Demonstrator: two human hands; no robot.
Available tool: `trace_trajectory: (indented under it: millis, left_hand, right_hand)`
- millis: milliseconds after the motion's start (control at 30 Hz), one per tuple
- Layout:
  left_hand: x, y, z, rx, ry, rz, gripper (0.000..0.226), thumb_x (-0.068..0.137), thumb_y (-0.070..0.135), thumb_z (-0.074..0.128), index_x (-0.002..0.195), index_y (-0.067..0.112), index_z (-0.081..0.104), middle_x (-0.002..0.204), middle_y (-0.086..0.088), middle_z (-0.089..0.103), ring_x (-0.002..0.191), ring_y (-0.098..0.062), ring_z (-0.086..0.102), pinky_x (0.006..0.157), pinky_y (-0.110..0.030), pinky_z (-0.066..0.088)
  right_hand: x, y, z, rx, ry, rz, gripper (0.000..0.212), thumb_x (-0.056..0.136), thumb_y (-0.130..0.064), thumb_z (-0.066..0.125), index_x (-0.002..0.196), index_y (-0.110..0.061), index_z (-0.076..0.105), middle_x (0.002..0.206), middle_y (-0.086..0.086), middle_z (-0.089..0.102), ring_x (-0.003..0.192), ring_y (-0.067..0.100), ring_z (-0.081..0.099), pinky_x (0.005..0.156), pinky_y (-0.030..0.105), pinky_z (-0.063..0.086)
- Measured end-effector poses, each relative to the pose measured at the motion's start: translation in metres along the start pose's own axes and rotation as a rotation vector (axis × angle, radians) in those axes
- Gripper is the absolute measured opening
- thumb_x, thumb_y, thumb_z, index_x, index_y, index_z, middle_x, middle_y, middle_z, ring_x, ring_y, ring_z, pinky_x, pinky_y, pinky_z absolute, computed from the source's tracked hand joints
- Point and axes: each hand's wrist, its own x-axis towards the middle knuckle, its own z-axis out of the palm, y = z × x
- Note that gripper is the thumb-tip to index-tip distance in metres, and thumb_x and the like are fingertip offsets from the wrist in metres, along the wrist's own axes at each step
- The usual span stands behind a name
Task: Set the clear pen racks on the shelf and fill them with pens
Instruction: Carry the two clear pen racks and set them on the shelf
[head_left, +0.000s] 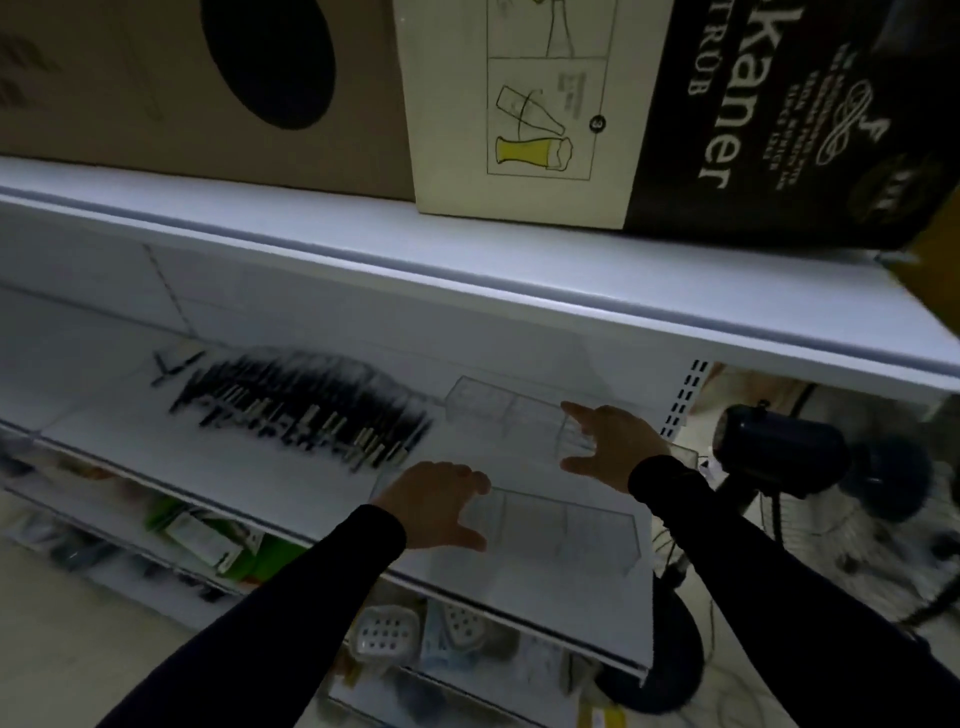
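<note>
Head view, kinda blurry: the left hand (439, 501) is gripping the near end of a clear pen rack (566, 525) that's sitting at the front of the white shelf (249, 467). The right hand (610, 447), fingers spread, is touching a second rack (519, 410) lying further back. So I'd say the racks are just getting placed. The pens (296, 402) are still lying in a loose pile on the shelf to the left, none loaded yet, so filling's all left to do.
</note>
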Motion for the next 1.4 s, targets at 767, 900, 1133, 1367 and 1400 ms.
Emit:
trace_trajectory:
  millis: [767,900,1133,1367,1400]
  left_hand:
    - [0.052,-0.021,0.021,0.222,0.049,0.241,0.085,0.09,0.068,0.039,0.152,0.016,0.017,0.134,-0.01,0.045,0.115,-0.028,0.045,0.099,-0.039,0.029]
    - [0.055,-0.021,0.025,0.217,0.072,0.228,0.084,0.092,0.066,0.037,0.154,0.015,0.013,0.138,-0.01,0.043,0.118,-0.028,0.044,0.102,-0.04,0.028]
    - [0.087,-0.025,0.021,0.214,0.142,0.163,0.09,0.086,0.07,0.044,0.154,0.02,0.013,0.144,-0.011,0.04,0.127,-0.029,0.039,0.108,-0.043,0.024]
    - [0.07,-0.069,0.017,0.052,0.24,-0.147,0.124,0.056,0.09,0.039,0.152,0.013,0.02,0.155,-0.013,0.028,0.139,-0.032,0.028,0.112,-0.045,0.024]
    - [0.066,-0.078,0.017,0.043,0.233,-0.214,0.126,0.056,0.091,0.04,0.151,0.01,0.023,0.152,-0.016,0.031,0.136,-0.034,0.032,0.11,-0.045,0.028]
  right_hand:
    - [0.061,-0.014,0.061,-0.294,0.122,0.184,0.058,0.091,-0.03,0.059,0.143,-0.019,0.037,0.137,0.011,0.041,0.126,0.031,0.039,0.096,0.04,0.041]
    - [0.059,-0.011,0.06,-0.179,0.123,0.185,0.059,0.088,-0.033,0.063,0.141,-0.017,0.042,0.14,0.011,0.041,0.127,0.031,0.041,0.099,0.039,0.042]
    - [-0.011,0.004,0.052,0.267,0.556,0.521,0.048,0.092,-0.039,0.059,0.13,-0.01,0.057,0.131,0.017,0.053,0.12,0.033,0.052,0.1,0.035,0.04]
    - [-0.043,0.009,0.077,0.319,0.342,0.877,0.074,0.09,-0.059,0.049,0.137,-0.003,0.042,0.136,0.024,0.046,0.122,0.039,0.049,0.095,0.043,0.043]
    - [-0.041,0.01,0.077,0.321,0.322,0.888,0.073,0.09,-0.061,0.046,0.133,-0.003,0.046,0.132,0.023,0.051,0.118,0.039,0.053,0.093,0.042,0.044]
